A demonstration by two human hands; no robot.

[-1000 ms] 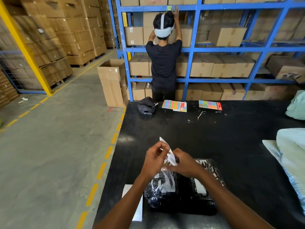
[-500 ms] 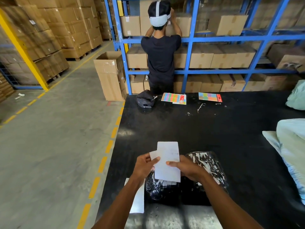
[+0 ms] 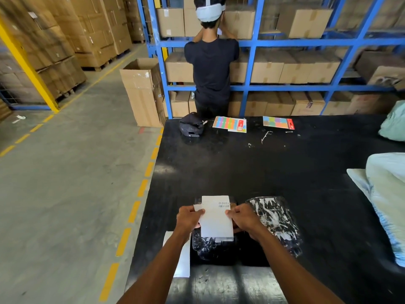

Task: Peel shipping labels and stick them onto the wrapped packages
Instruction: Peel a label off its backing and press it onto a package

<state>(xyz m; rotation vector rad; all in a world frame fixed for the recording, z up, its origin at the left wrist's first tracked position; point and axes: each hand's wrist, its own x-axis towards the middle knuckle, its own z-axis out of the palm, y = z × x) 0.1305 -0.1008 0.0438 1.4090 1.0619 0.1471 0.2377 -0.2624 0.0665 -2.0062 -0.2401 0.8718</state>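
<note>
A white shipping label [image 3: 217, 218] with a small barcode near its top is held flat over a dark package wrapped in clear plastic [image 3: 210, 249]. My left hand [image 3: 188, 219] pinches the label's left edge, along with a small white strip of backing. My right hand [image 3: 243, 218] pinches its right edge. A second wrapped package [image 3: 277, 222], black and white under clear plastic, lies just right of my right hand on the black table [image 3: 241, 167].
A white sheet [image 3: 183, 257] lies at the table's near left edge. A black cap [image 3: 191, 126] and two coloured sticker sheets [image 3: 230, 123] sit at the far edge. Pale bags [image 3: 385, 194] lie at the right. A person stands at blue shelving behind the table.
The label went from a narrow, edge-on strip between my fingers to a flat sheet facing up, now held by both side edges lower over the package. The camera tilted down.
</note>
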